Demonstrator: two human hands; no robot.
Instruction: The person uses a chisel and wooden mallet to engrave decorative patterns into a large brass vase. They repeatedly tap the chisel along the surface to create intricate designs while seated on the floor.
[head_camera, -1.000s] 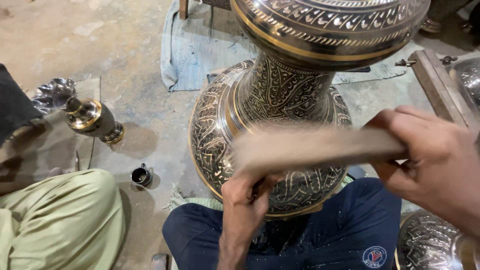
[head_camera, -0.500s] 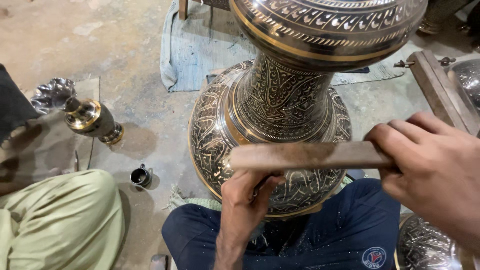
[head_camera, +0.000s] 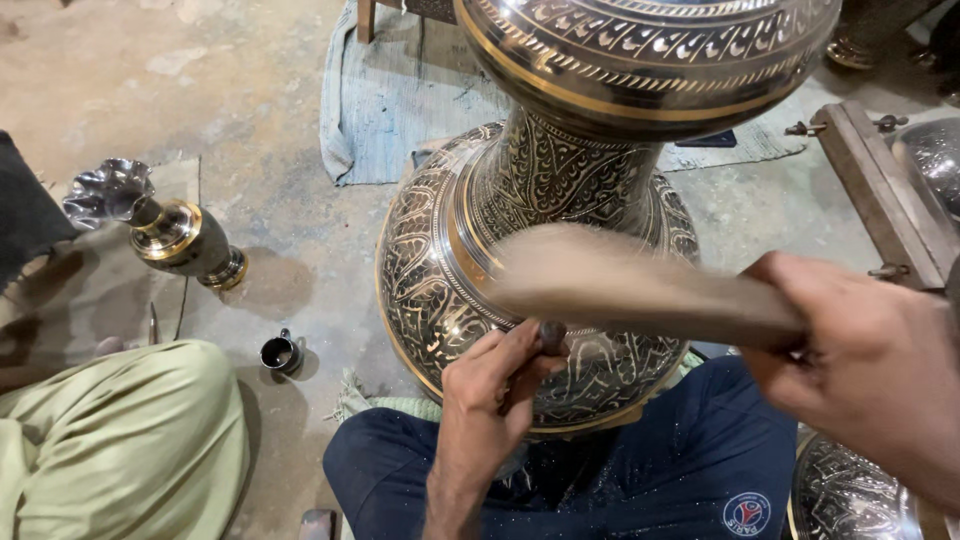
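Both hands clenched: left (head_camera: 495, 385) grips chisel (head_camera: 551, 335) against vase (head_camera: 440, 260); right (head_camera: 870, 360) grips mallet (head_camera: 620, 285).

My left hand (head_camera: 495, 385) low at centre — fingers (head_camera: 520, 362) pinched tight round thin tool, wrist bent up, forearm rising from bottom edge. My right hand (head_camera: 870, 365) at right — fist closed on wooden handle, knuckles up, blurred.
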